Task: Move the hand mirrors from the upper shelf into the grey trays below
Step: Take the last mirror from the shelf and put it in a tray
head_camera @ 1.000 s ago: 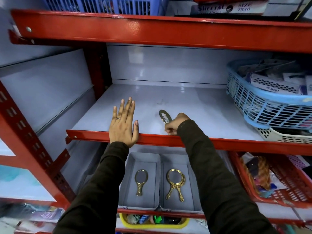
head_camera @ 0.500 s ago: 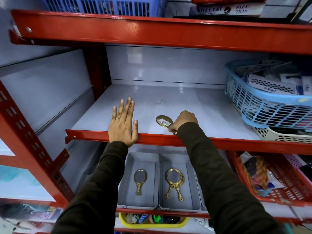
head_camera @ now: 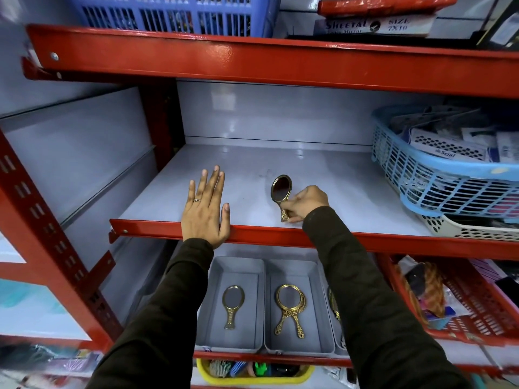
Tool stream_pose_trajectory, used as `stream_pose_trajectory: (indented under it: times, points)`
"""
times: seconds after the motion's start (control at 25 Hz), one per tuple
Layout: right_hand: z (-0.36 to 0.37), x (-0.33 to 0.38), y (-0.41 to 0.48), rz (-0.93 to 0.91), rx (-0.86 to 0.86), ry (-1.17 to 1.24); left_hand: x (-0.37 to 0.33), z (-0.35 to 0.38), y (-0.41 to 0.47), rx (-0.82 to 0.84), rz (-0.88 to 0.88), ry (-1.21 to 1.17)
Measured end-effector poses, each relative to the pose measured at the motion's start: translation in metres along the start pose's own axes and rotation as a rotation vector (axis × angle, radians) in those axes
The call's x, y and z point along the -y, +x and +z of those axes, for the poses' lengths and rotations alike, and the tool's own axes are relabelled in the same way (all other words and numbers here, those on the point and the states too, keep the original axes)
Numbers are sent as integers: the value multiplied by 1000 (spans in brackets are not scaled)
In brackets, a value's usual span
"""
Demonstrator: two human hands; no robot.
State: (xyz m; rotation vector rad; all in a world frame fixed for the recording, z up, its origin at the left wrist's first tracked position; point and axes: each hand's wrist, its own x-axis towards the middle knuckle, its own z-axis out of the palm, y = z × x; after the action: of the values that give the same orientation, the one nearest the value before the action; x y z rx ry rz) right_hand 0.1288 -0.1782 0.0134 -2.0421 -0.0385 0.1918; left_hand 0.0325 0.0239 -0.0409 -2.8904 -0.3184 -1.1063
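Note:
My right hand point(head_camera: 307, 203) grips the handle of a small gold hand mirror point(head_camera: 280, 190), held upright and tilted just above the grey upper shelf point(head_camera: 351, 192) near its red front edge. My left hand point(head_camera: 206, 210) lies flat on that shelf's edge, fingers spread, holding nothing. Below, the left grey tray point(head_camera: 238, 266) contains one gold mirror point(head_camera: 232, 304). The middle grey tray point(head_camera: 292, 266) has two gold mirrors point(head_camera: 289, 310) stacked together. A third tray further right is mostly hidden behind my right sleeve, with part of a gold mirror point(head_camera: 334, 304) showing.
A blue basket point(head_camera: 438, 181) of packets sits on a white basket point(head_camera: 471, 228) at the shelf's right. A red basket point(head_camera: 466, 304) stands right of the trays. A yellow tub point(head_camera: 252, 374) sits under them. The red upright point(head_camera: 42, 234) runs along the left.
My right hand has turned the mirror from lying with its patterned back up to standing with its glass facing me. My left hand has stayed put.

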Motion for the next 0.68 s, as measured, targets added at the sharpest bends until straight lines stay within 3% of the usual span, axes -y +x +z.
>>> stream_pose_trajectory:
  times: [0.08,0.2,0.32,0.52,0.6,0.68]
  points:
    - [-8,-3,-8,44,123,290,0,1,0,-4,3,1]
    - [-20,-5,-27,55,327,464,0,0,-1,-10,4,5]
    - [-27,-13,-49,67,550,391,-1,0,-1,-21,7,-10]
    - [-1,-68,-71,215,1009,23,1,2,-2,-25,7,-3]
    - [34,-102,-67,343,1038,-42,1,2,-2,-26,4,4]
    - [79,-135,-63,482,940,-8,2,2,0,-23,5,9]
